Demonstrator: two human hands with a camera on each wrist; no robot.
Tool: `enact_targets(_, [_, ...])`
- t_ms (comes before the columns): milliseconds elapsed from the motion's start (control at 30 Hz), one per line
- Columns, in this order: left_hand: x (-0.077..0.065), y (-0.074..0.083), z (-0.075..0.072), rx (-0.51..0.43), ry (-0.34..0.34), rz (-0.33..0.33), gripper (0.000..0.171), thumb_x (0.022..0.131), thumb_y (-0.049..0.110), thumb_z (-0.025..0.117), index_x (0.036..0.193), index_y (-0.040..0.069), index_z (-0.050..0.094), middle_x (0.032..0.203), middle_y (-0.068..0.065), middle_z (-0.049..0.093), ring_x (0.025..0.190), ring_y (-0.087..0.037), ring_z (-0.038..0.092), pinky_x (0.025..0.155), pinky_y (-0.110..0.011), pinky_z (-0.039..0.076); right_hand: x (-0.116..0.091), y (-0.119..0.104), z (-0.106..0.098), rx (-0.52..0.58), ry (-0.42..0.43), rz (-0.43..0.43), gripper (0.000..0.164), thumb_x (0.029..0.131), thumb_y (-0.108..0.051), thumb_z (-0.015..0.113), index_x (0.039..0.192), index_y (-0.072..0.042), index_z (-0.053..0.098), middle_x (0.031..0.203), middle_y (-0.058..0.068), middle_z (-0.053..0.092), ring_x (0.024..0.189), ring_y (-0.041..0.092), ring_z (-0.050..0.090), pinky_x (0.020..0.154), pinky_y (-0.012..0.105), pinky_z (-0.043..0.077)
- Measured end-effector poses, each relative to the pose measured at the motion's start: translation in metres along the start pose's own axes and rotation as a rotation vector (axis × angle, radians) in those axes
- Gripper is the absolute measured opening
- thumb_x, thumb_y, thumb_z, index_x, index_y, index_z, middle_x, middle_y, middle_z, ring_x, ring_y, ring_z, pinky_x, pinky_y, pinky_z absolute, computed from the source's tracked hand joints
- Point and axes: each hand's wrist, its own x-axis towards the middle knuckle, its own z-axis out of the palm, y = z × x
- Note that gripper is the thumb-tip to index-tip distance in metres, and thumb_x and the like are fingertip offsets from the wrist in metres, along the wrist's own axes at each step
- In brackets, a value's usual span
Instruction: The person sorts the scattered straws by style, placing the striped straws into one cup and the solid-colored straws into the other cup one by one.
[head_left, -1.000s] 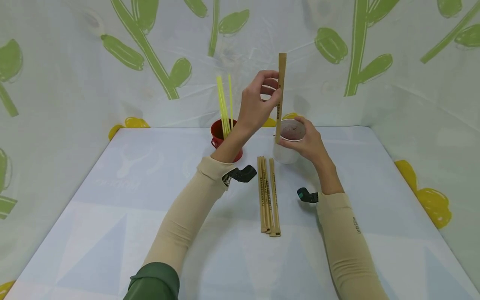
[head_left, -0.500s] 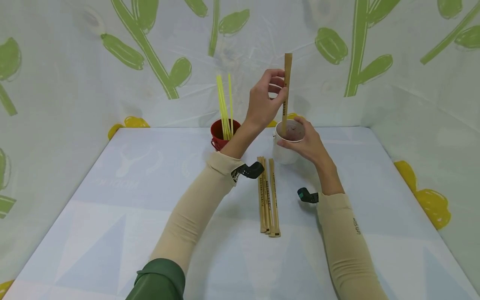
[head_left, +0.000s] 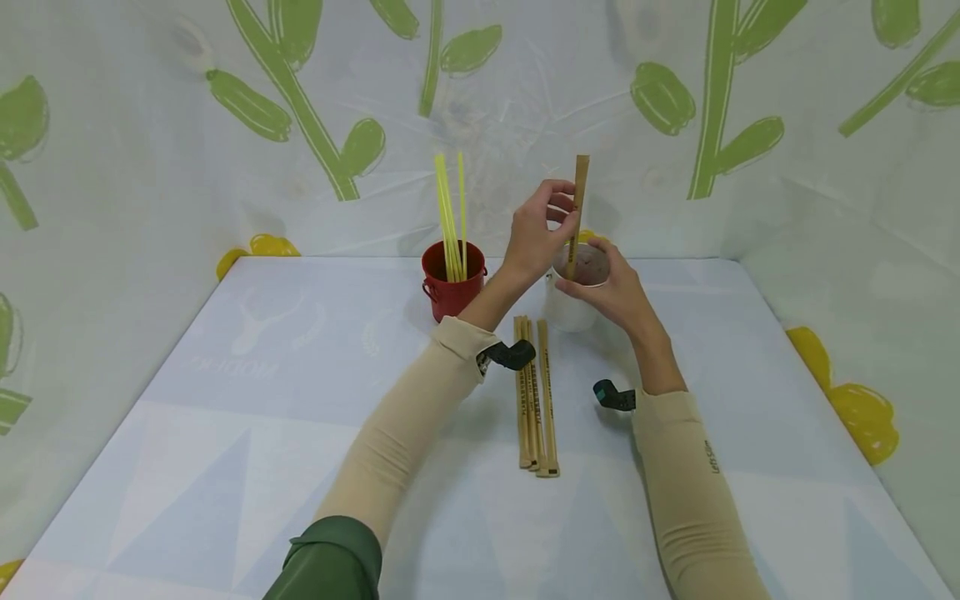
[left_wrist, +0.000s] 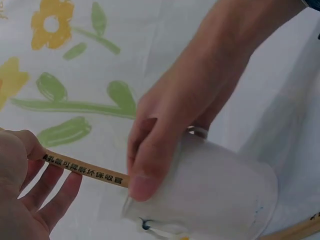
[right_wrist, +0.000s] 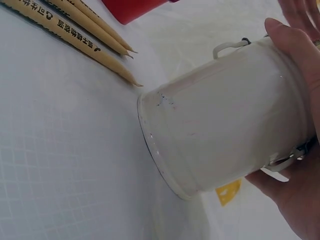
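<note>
Several wrapped straws [head_left: 521,400] on the worktop [head_left: 300,375] seem left to do (head view); the left hand [head_left: 537,233] pinches another straw [head_left: 581,185], partway into the white bucket [head_left: 570,312] the right hand [head_left: 624,292] grips. Left wrist view: the right thumb [left_wrist: 144,186] hides its lower end.

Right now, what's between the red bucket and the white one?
In the head view, the left forearm slants between the red bucket and the white bucket.

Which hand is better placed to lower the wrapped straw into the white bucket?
Probably the left hand: it pinches the wrapped straw, lower end at the mouth of the white bucket, while the right hand grips the bucket's rim.
</note>
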Motion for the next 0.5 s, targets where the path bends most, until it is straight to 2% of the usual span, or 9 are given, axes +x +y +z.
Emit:
enact_targets(267, [-0.007,-0.012,0.009,-0.018,-0.049,-0.092,0.036,0.096,0.012,0.061,0.130,0.011,0.050,0.106,-0.009,0.065,0.092,-0.018,0.067,0.080,-0.022,0.057,-0.001,0.000,0.000,-0.006,0.002,0.000,0.102,0.073,-0.060,0.078,0.151,-0.020,0.027,0.157,0.008,0.033,0.140,0.032,0.036,0.111,0.061,0.036])
enact_targets(500, [-0.010,-0.017,0.013,-0.040,-0.070,-0.103,0.037,0.095,0.010,0.060,0.130,0.009,0.048,0.103,-0.011,0.065,0.089,-0.020,0.068,0.076,-0.022,0.057,-0.002,-0.001,0.001,0.011,0.004,-0.007,0.098,0.075,-0.054,0.080,0.151,-0.020,0.028,0.156,0.010,0.033,0.139,0.033,0.036,0.111,0.060,0.036])
